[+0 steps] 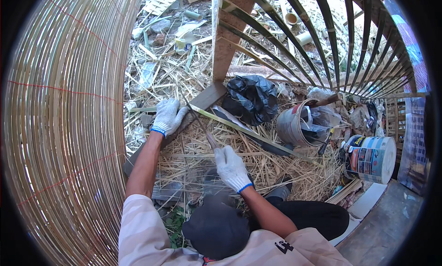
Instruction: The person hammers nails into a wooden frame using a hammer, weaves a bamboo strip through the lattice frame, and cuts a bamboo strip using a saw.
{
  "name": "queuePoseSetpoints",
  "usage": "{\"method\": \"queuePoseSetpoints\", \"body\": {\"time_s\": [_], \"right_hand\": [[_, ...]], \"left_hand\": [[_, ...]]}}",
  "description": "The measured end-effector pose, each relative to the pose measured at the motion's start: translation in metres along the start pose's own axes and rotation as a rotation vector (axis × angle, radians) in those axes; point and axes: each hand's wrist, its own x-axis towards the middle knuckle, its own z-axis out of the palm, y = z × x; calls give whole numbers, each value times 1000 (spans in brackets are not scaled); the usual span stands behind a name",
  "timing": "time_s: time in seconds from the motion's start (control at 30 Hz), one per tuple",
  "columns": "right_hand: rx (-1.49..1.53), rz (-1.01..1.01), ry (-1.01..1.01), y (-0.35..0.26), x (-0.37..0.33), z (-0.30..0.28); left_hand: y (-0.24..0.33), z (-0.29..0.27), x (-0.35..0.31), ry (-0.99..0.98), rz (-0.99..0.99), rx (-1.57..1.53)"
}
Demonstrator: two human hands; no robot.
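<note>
My left hand (168, 117), in a white knitted glove with a blue cuff, is closed around a pale green bamboo strip (251, 130) above a dark wooden beam (208, 96). The strip slants from that hand down to the right across the shavings. In the same kind of glove, my right hand (231, 168) grips the wooden handle of a long, narrow-bladed knife (197, 117). Its blade points up and to the left, crossing the strip close to the left hand's fingertips. My right fingers are partly hidden by the back of the glove.
A rolled slatted bamboo screen (69, 109) stands along the left. To the right are a black plastic bag (253, 100), an open bucket (291, 123) with plastic and tools, and a printed paint pail (372, 158) on its side. Bamboo slats (329, 36) fan out above; shavings (299, 183) cover the ground.
</note>
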Motion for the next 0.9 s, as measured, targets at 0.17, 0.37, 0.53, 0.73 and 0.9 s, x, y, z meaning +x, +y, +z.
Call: {"method": "queuePoseSetpoints", "body": {"time_s": [0.17, 0.37, 0.53, 0.73, 0.9], "right_hand": [[178, -114, -4, -9, 55, 3], [-15, -212, 68, 37, 22, -81], [-445, -432, 171, 68, 10, -153], [-829, -674, 47, 78, 3, -193], [-1020, -669, -187, 85, 2, -190]], "left_hand": [[1, 0, -4, 75, 4, 28], [7, -3, -25, 459, 189, -32], [55, -38, -35, 672, 317, -100], [121, -89, -36, 727, 412, -561], [151, -103, -44, 734, 378, -692]]}}
